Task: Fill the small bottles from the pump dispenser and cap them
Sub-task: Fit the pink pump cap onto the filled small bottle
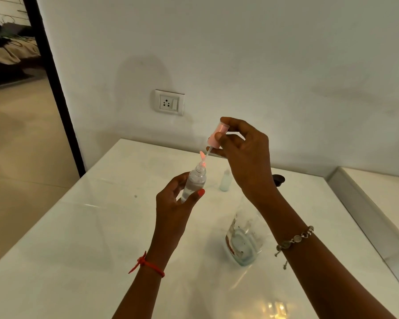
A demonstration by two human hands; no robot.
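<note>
My left hand grips a small clear bottle above the table, tilted, its open neck pointing up and to the right. My right hand pinches a pink spray cap above it. The cap's thin dip tube reaches down to the bottle's mouth. A second small pale bottle stands on the table behind the hands. A large clear glass container with a little liquid at its bottom stands on the table under my right forearm.
The white glossy table meets the wall at the back. A dark small object lies behind my right wrist. A wall socket sits above the table. A white ledge runs along the right; a doorway opens at left.
</note>
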